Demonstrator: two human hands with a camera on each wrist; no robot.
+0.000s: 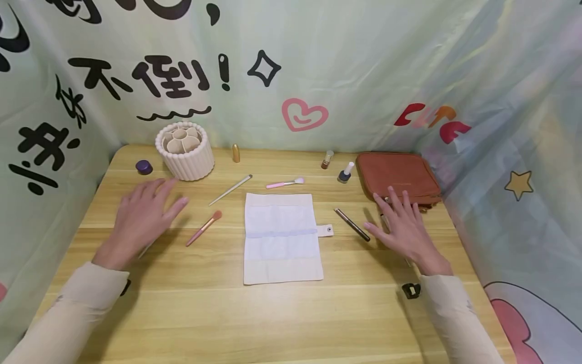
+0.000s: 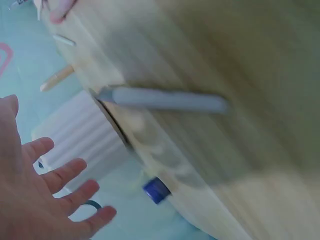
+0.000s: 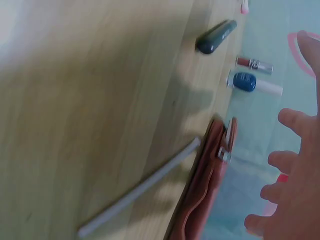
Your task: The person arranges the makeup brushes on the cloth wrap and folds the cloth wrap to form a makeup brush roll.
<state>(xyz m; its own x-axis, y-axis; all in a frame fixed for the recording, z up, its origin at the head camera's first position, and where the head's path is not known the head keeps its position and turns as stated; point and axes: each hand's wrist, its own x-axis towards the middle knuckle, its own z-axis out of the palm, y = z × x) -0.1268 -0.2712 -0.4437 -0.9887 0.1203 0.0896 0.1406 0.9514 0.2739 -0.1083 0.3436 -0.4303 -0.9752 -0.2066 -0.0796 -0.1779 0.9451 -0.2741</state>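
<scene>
Head view has both hands empty, fingers spread: the left hand [image 1: 143,220] near a ribbed organizer cup [image 1: 191,161], the right hand [image 1: 404,227] by a rust-brown zippered pouch [image 1: 394,174] whose faint lettering is too small to read. An unrolled white brush roll [image 1: 283,247] lies between them. Beyond the left hand, black characters [image 1: 171,76] on the backdrop [image 1: 354,55] read "不倒!"; beyond the right thumb stands a dark blue nail polish bottle [image 1: 344,176].

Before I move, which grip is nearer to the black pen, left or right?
Right. The right grip is just to the right of the black pen; the left grip is far to its left, beyond the white cloth, near the cup.
</scene>
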